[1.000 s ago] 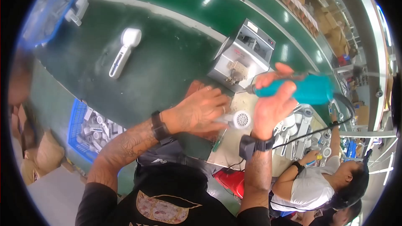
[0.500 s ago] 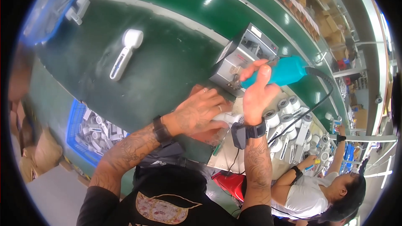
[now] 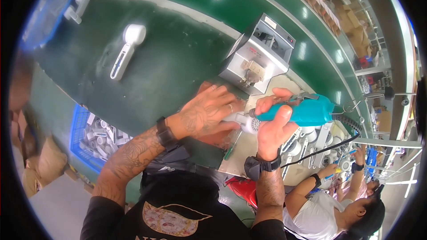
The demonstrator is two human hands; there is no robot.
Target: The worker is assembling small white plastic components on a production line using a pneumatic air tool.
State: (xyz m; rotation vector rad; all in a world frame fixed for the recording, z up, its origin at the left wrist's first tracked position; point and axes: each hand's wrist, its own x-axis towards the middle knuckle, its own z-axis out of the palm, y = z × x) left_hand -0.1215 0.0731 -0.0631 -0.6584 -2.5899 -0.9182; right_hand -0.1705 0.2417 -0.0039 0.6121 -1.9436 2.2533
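My right hand is closed around a teal electric screwdriver with a black cable at its rear. The driver lies nearly level, its tip pointing left at the white handheld device; whether it touches cannot be told. That device has a round grilled end, and my left hand grips it, covering most of it. Under the left hand lies a reddish-brown pad. Just beyond the right hand stands a grey screw feeder with an open top.
A similar white device lies on the green table to the left. Below its edge, a blue basket holds many white parts. More white devices crowd the right side. A co-worker works at the lower right.
My right hand has brought the screwdriver down from in front of the screw feeder to the white device. My left hand keeps its hold with little movement.
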